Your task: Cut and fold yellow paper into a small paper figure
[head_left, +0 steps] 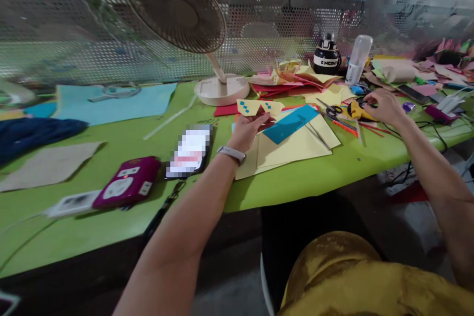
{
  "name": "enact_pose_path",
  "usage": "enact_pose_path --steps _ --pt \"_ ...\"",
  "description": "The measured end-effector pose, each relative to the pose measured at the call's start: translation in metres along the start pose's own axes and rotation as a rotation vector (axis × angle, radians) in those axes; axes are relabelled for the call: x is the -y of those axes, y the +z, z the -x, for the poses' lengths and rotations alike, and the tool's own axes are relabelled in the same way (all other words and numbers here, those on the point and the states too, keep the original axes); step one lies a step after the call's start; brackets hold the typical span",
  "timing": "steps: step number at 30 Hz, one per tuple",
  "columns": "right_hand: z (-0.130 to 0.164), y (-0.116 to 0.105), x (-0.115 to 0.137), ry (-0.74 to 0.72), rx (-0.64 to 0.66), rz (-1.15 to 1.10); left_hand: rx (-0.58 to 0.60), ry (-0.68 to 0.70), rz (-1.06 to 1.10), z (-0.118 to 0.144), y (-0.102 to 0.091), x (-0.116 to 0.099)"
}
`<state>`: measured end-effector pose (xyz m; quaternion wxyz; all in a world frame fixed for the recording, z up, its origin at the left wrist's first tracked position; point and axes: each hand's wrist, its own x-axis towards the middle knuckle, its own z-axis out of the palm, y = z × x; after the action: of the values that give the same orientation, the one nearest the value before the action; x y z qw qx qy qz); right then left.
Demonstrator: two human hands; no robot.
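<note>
The person sits at a long lime-green desk (111, 227) strewn with craft paper. Their left hand (247, 131), with a pale band on the wrist, reaches forward and pinches the lower edge of a folded yellow paper piece with small blue squares stuck on it (259, 107); the fingers are closed on it, holding it just above the desk. Right beside that hand lie large pale-yellow paper sheets (292, 150), with a bright blue paper strip (291, 123) lying slantwise on top of them.

Their right hand (381, 104) stretches out farther to the right and rests on a yellow and black glue gun (357, 110) lying on the desk; the fingers curl over its rear end, though I cannot tell how firmly they grip it. A pair of scissors with black handles (331, 108) lies just to the left of the glue gun.

Behind all this stands a white desk fan on a round base (221, 90), and past a heap of red, pink and yellow paper scraps (292, 81) stand a black bottle with white lettering (326, 57) and a clear plastic bottle (358, 58). Nearer the front edge, to the left of the left arm, lie a smartphone (189, 150) and a magenta box-shaped device (128, 188), well apart from both hands
</note>
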<state>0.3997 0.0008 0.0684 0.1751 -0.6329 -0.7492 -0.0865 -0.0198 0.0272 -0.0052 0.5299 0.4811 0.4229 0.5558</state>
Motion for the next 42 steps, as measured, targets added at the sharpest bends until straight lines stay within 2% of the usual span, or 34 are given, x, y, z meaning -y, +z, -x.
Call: enact_pose_path --steps 2,5,8,11,13,15,18,21,25,28,30,35,40,42 --pt "0.004 -0.001 0.037 -0.02 0.037 -0.12 -0.001 0.004 -0.007 0.0 0.0 0.0" --pt "0.012 0.012 0.092 -0.137 0.268 -0.208 -0.012 0.019 0.021 -0.002 0.0 0.0" --pt "0.019 0.03 0.122 -0.23 0.432 -0.225 -0.028 0.03 0.066 -0.003 -0.001 0.0" --pt "0.02 0.04 0.123 -0.314 0.519 -0.4 -0.042 0.019 0.071 -0.005 -0.003 0.0" --pt "0.016 0.04 0.117 -0.239 0.574 -0.591 -0.051 0.009 0.071 -0.006 -0.004 0.0" --pt "0.012 0.034 0.111 -0.095 0.613 -0.833 -0.054 0.002 0.083 -0.007 -0.004 0.0" --pt "0.007 0.016 0.111 0.03 0.57 -1.195 -0.051 0.002 0.106 -0.007 -0.003 -0.001" --pt "0.007 -0.002 0.119 -0.023 0.477 -1.37 -0.046 -0.004 0.112 -0.005 -0.001 -0.001" --pt "0.006 -0.012 0.137 -0.086 0.336 -1.303 -0.042 -0.005 0.1 -0.004 0.0 -0.001" --pt "-0.001 -0.001 0.151 -0.045 0.147 -1.252 -0.041 -0.008 0.082 -0.004 0.0 0.0" --pt "-0.008 0.01 0.158 -0.036 0.089 -1.266 -0.04 -0.014 0.082 -0.004 0.0 0.0" --pt "-0.018 0.035 0.171 -0.079 0.115 -1.188 -0.037 -0.032 0.106 -0.005 -0.001 -0.001" --pt "-0.019 0.042 0.169 -0.236 0.226 -0.905 -0.019 -0.072 0.122 -0.004 -0.002 0.0" --pt "-0.023 0.044 0.169 -0.255 0.275 -0.895 -0.003 -0.087 0.125 -0.004 -0.002 0.0"
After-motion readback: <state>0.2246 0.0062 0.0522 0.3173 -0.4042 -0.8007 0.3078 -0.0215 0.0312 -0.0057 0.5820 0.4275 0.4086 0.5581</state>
